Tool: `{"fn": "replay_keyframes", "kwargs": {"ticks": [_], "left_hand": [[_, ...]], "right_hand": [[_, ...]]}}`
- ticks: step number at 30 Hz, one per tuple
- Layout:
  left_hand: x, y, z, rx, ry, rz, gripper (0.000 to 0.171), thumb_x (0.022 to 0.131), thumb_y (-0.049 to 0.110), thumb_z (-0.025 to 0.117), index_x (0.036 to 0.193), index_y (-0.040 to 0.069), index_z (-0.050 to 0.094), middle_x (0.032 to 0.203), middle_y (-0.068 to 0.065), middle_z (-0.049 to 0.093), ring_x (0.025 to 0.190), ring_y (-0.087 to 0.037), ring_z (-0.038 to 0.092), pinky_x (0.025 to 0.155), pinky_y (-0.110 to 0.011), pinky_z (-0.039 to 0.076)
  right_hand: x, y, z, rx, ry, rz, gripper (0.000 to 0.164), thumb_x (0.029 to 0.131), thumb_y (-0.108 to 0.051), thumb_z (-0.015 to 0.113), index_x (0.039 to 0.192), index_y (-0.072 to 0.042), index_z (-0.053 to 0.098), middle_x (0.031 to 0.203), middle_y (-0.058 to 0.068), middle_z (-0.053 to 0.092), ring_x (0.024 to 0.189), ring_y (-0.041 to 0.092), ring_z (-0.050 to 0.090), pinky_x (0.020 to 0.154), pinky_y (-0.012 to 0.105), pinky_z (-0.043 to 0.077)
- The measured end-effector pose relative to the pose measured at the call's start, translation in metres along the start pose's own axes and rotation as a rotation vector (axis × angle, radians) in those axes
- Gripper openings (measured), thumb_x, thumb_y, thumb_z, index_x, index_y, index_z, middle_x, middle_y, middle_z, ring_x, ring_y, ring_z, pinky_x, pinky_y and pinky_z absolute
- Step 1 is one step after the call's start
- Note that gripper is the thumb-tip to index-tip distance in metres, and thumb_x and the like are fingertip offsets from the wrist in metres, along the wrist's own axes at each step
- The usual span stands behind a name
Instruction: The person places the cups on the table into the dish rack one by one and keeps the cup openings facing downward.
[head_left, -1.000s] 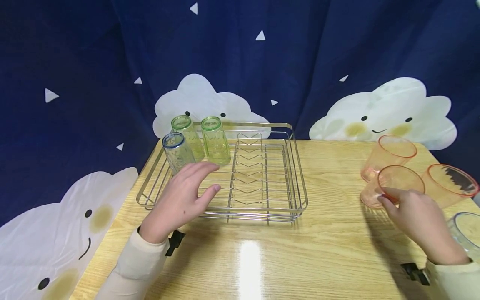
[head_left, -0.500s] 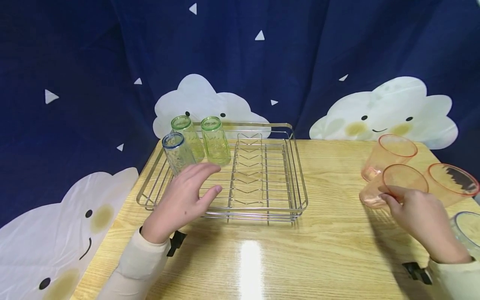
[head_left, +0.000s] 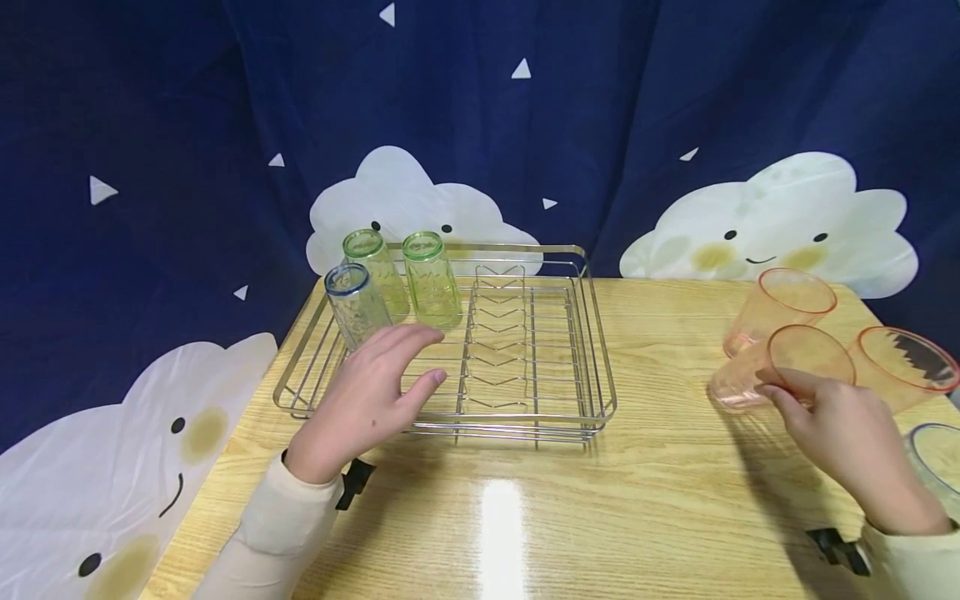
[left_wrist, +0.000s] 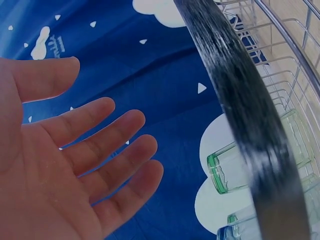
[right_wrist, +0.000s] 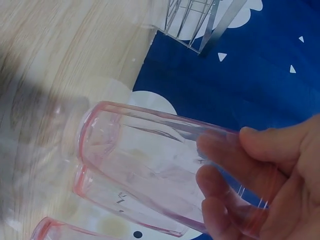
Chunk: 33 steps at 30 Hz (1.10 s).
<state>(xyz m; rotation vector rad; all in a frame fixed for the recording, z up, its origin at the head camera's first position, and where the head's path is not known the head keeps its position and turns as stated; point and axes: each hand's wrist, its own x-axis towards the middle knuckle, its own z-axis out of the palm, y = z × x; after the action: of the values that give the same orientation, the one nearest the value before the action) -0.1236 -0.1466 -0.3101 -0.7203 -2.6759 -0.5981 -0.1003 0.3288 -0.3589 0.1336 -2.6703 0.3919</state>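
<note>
My right hand (head_left: 847,442) grips a clear orange glass (head_left: 742,379) near its rim. The glass leans, with its rim toward the hand and its base to the left. In the right wrist view, fingers (right_wrist: 220,155) show through the wall of the glass. My left hand (head_left: 360,396) hovers with spread, slightly bent fingers over the front left of a wire dish rack (head_left: 525,419); its palm holds nothing in the left wrist view. Just behind it a blue-rimmed glass (head_left: 358,308) stands upside down in the rack, beside two green glasses (head_left: 433,283), also inverted.
Two more orange glasses stand upright at the right: one glass (head_left: 783,312) behind the gripped one, another glass (head_left: 896,375) to its right. A clear glass with a blue rim (head_left: 937,454) sits partly out of view. A dark blue curtain (head_left: 480,100) hangs behind the table (head_left: 645,500).
The gripped orange glass has tilted further, its base shifting left and its rim slightly right along with my right hand. My left hand has barely moved.
</note>
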Motion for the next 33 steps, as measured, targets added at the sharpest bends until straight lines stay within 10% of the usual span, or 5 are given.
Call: {"fn": "replay_keyframes", "kwargs": {"ticks": [10,25,33], "left_hand": [[0.000,-0.001,0.002,-0.007,0.000,0.000,0.042,0.093,0.029,0.066,0.130,0.010,0.063,0.134,-0.009,0.064,0.128,-0.029,0.057,0.108,-0.050,0.046],[0.001,-0.001,0.001,-0.009,-0.018,0.015,0.042,0.093,0.028,0.065,0.131,0.009,0.062,0.134,-0.008,0.064,0.128,-0.029,0.057,0.110,-0.049,0.045],[-0.001,-0.001,0.002,-0.021,-0.039,0.003,0.042,0.094,0.029,0.064,0.132,0.011,0.061,0.135,-0.006,0.064,0.130,-0.026,0.057,0.112,-0.047,0.043]], "right_hand": [[0.000,-0.006,-0.003,0.033,0.023,-0.007,0.023,0.090,-0.016,0.071,0.106,-0.001,0.075,0.057,0.009,0.066,0.050,0.024,0.052,0.045,0.042,0.034],[0.000,-0.014,-0.007,0.086,0.104,-0.026,0.020,0.090,-0.013,0.070,0.107,-0.004,0.077,0.086,0.026,0.074,0.068,-0.034,0.031,0.044,0.022,0.033],[-0.003,-0.026,-0.010,0.152,0.241,-0.065,0.020,0.087,-0.007,0.072,0.106,-0.006,0.077,0.093,0.027,0.073,0.083,-0.042,0.026,0.043,0.014,0.030]]}}
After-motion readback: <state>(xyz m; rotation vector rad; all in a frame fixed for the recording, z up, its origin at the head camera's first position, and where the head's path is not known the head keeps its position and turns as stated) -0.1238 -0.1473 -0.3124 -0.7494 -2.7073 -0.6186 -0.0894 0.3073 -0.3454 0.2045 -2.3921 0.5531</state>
